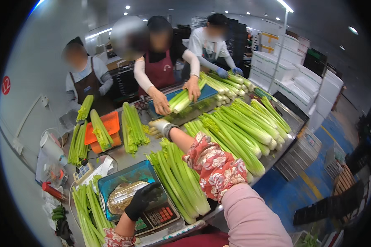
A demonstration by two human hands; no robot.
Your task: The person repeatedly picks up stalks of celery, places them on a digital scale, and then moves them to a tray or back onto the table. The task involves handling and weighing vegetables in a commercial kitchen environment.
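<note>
My left hand (143,201), in a black glove, hovers over a blue tray (105,181) on a weighing scale (163,214), fingers apart and holding nothing. Wet residue covers the tray's bottom. My right arm, in a floral sleeve cover, stretches across the table. At its end my right hand (161,127), in a pale glove, has its fingers extended beside the leafy ends of some celery (134,129); nothing shows in its grasp. Celery bunches (179,181) lie between the scale and my right arm. A long row of celery (239,127) fills the table's right side.
Across the table a co-worker's hands (175,96) handle celery over a blue tray (206,91); two other people stand nearby. An orange tray (114,122) bears celery at left, near a power strip (83,172) and red bottle (52,190). White boxes (301,86) are stacked at right.
</note>
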